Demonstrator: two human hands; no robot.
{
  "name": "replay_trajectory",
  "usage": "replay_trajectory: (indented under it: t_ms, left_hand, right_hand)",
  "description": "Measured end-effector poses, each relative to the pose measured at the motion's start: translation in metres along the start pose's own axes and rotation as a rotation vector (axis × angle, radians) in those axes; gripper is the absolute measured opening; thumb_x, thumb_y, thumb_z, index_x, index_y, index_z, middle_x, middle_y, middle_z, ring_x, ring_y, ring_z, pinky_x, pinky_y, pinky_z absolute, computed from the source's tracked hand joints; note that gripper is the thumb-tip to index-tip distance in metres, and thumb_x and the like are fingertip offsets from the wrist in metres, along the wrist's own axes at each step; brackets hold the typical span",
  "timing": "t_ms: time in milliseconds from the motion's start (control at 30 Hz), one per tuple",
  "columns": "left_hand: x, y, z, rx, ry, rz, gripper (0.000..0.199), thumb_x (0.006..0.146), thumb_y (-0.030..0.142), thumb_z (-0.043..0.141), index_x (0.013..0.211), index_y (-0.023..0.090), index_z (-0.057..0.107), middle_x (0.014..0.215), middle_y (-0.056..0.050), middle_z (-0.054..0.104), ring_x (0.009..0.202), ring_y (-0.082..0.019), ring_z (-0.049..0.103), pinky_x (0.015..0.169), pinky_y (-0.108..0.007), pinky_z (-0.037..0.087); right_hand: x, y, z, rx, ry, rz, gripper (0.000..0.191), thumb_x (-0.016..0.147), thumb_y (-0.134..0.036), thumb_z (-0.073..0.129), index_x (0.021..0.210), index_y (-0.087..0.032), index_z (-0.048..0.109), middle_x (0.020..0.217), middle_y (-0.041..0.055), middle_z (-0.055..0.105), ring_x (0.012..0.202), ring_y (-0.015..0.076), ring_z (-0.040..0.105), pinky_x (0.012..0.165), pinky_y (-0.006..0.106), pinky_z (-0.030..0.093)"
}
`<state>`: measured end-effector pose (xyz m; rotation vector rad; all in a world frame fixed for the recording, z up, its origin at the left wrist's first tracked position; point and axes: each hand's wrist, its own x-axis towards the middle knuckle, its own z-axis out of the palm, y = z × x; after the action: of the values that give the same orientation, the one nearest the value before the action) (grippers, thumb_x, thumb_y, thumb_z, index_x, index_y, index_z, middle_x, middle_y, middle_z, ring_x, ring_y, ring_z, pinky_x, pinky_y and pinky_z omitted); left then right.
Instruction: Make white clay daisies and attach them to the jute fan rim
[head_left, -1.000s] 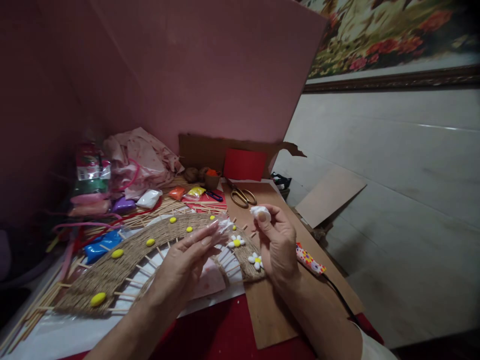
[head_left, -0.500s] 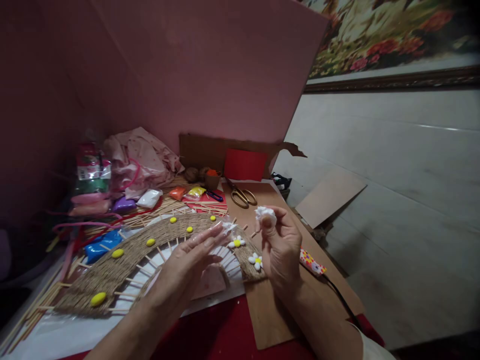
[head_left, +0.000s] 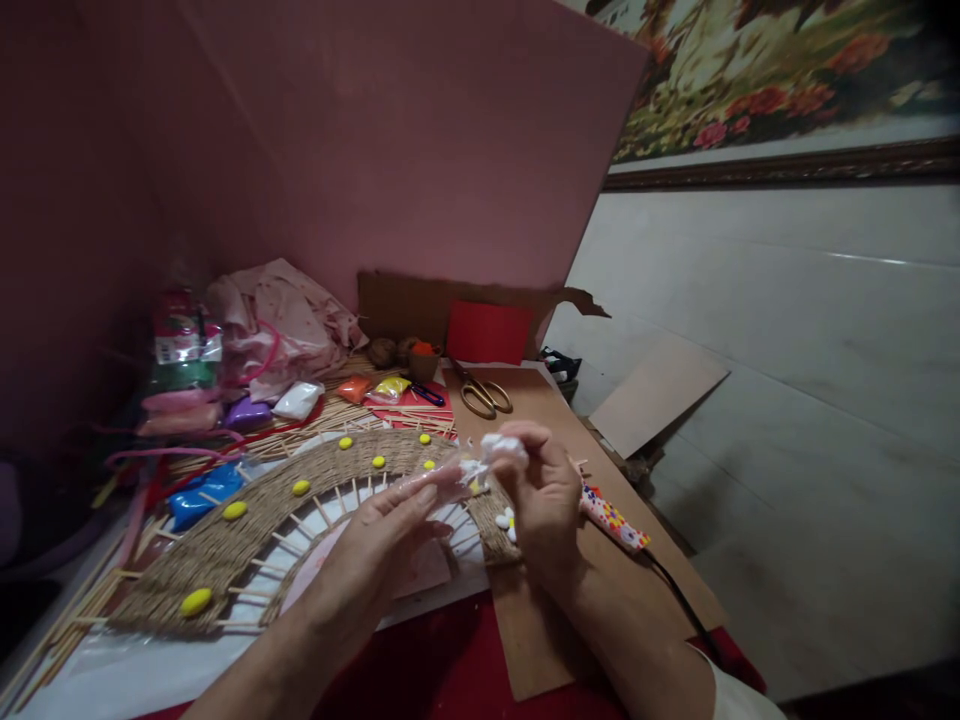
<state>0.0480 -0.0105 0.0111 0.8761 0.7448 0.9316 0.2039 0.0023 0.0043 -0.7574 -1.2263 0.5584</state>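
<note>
Between the thumb and fingers of my right hand [head_left: 544,500] is a lump of white clay [head_left: 502,447]. My left hand [head_left: 390,520] is closed on a clear plastic wrapper [head_left: 442,478] with white residue at its tip, close beside the lump. Below both hands lies an arched panel of woven twine [head_left: 277,500] with thin sticks projecting from its edges. Several yellow ovals [head_left: 235,511] dot the panel, and a white-petalled flower [head_left: 508,522] at its right end is partly hidden by my right hand.
Gold-handled scissors [head_left: 486,398] lie on brown board behind my hands. A flower-patterned tool [head_left: 615,520] with a black cord rests at the right. Colored clay packets, including a blue one [head_left: 206,493], loose sticks and pink cloth [head_left: 285,310] are at the left and back.
My right hand has moved left and slightly down with the white lump, bringing it up to the wrapper. It now covers more of the flowers, while my left hand has barely shifted.
</note>
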Motion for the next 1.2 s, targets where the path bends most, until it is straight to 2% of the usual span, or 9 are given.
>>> replay_trajectory:
  t_ms: [100,300,500,600,700,800,867,1067,1200]
  left_hand:
    - [-0.002,0.002,0.001,0.0,-0.022,-0.029,0.027,0.082,0.036,0.063,0.103,0.023,0.072,0.124,-0.008,0.063,0.12,-0.025,0.049,0.088,-0.031,0.04]
    - [0.003,-0.001,-0.005,-0.045,-0.002,-0.068,0.03,0.08,0.039,0.064,0.107,0.026,0.071,0.12,-0.006,0.066,0.107,-0.023,0.057,0.082,-0.03,0.041]
    - [0.001,-0.002,-0.004,-0.084,-0.031,0.026,0.027,0.079,0.033,0.066,0.106,0.027,0.071,0.124,-0.004,0.064,0.115,-0.023,0.053,0.087,-0.029,0.039]
    - [0.0,0.0,-0.005,-0.098,0.0,-0.046,0.031,0.078,0.035,0.067,0.107,0.026,0.07,0.127,-0.005,0.062,0.113,-0.024,0.054,0.086,-0.031,0.04]
    - [0.002,-0.002,-0.006,-0.096,0.019,-0.011,0.031,0.075,0.034,0.069,0.105,0.025,0.071,0.124,-0.007,0.064,0.115,-0.026,0.053,0.084,-0.031,0.04]
    - [0.003,-0.003,-0.005,-0.098,0.001,0.042,0.03,0.073,0.031,0.071,0.102,0.025,0.072,0.119,-0.007,0.067,0.117,-0.026,0.053,0.085,-0.031,0.04]
    - [0.001,-0.002,-0.003,-0.101,-0.006,0.042,0.029,0.073,0.03,0.071,0.102,0.025,0.072,0.116,-0.007,0.068,0.117,-0.026,0.053,0.087,-0.032,0.04]
    - [-0.001,0.002,-0.001,-0.059,0.044,-0.021,0.03,0.074,0.031,0.069,0.103,0.023,0.072,0.119,-0.009,0.067,0.117,-0.027,0.054,0.088,-0.033,0.039]
    - [0.0,0.0,0.0,-0.06,0.036,0.034,0.028,0.072,0.03,0.071,0.099,0.024,0.073,0.116,-0.008,0.069,0.117,-0.027,0.054,0.088,-0.033,0.04]
  right_hand:
    - [0.0,0.0,0.002,-0.089,-0.13,-0.013,0.012,0.075,-0.026,0.072,0.081,-0.019,0.063,0.082,0.0018,0.061,0.078,0.0148,0.057,0.07,0.026,0.045]
    - [0.006,0.004,-0.003,0.107,0.171,0.12,0.017,0.081,-0.034,0.065,0.087,-0.019,0.058,0.071,-0.0025,0.056,0.059,0.009,0.049,0.057,0.021,0.041]
    - [0.0,0.001,0.002,-0.116,-0.152,-0.005,0.007,0.08,-0.025,0.066,0.082,-0.019,0.062,0.081,0.0015,0.059,0.076,0.0138,0.056,0.069,0.026,0.044]
    - [0.005,0.004,-0.001,0.045,0.067,0.132,0.011,0.086,-0.03,0.058,0.087,-0.02,0.056,0.069,-0.0031,0.053,0.058,0.0094,0.048,0.056,0.022,0.04]
    - [0.006,0.002,-0.004,0.004,0.177,0.023,0.012,0.086,-0.031,0.058,0.09,-0.02,0.055,0.074,-0.0022,0.053,0.062,0.01,0.05,0.059,0.023,0.042]
    - [0.0,-0.003,0.0,-0.201,-0.045,-0.147,0.009,0.082,-0.027,0.063,0.086,-0.02,0.059,0.085,0.0023,0.058,0.08,0.0155,0.055,0.072,0.028,0.044]
    - [-0.002,-0.004,0.002,-0.223,-0.156,-0.046,0.007,0.082,-0.027,0.063,0.083,-0.02,0.061,0.082,0.0021,0.058,0.077,0.0152,0.056,0.069,0.027,0.044]
    - [0.005,-0.001,-0.002,-0.004,0.138,0.056,0.013,0.088,-0.035,0.055,0.091,-0.023,0.052,0.068,-0.004,0.051,0.057,0.0102,0.047,0.057,0.023,0.041]
    - [0.003,-0.007,0.001,-0.254,-0.121,-0.106,0.01,0.082,-0.03,0.064,0.083,-0.02,0.062,0.084,0.0025,0.056,0.079,0.0155,0.054,0.07,0.027,0.044]
